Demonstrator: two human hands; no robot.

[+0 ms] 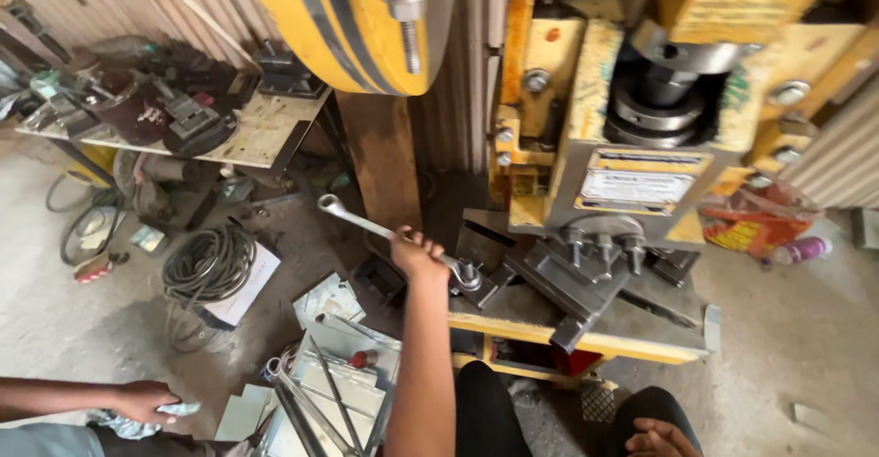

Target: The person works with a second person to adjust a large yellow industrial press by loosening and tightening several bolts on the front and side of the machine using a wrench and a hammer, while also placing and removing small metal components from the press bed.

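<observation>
My left hand (417,254) grips the middle of a long silver spanner (352,219). Its ring end points up and left; its other end sits on a bolt (468,278) on the dark clamp block (549,283) of a yellow press machine (595,100). My right hand (661,439) rests on my dark-trousered knee at the bottom edge, holding nothing, fingers loosely apart. The press bed (641,342) has a yellow front edge.
Another person's hand (142,400) holds a pale rag at lower left. Metal sheets and rods (330,393) lie on the floor beside my leg. A coiled cable (209,263), a cluttered tool bench (256,132), a big yellow flywheel (352,22) and an orange bag (751,223) surround the press.
</observation>
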